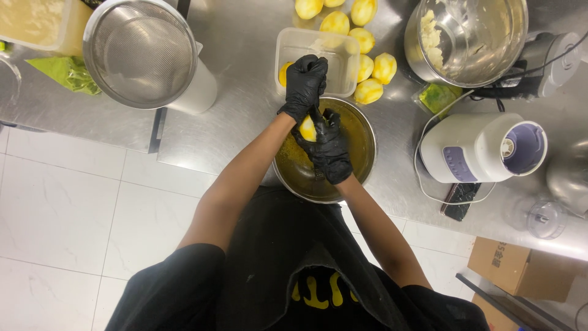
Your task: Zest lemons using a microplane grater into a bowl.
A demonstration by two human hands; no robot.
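I see both black-gloved hands clamped on a peeled yellow fruit (307,129) above the steel bowl (361,144) at the counter's near edge. My left hand (304,83) grips from above, my right hand (331,150) from below; its flesh looks glossy and smooth.

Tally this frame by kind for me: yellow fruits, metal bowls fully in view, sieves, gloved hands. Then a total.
Yellow fruits: 10 (8 loose on the counter, 1 in the plastic tub, 1 held fruit in the right hand)
Metal bowls: 2
Metal sieve: 1
Black-gloved hands, counting the left hand: 2
Total: 15
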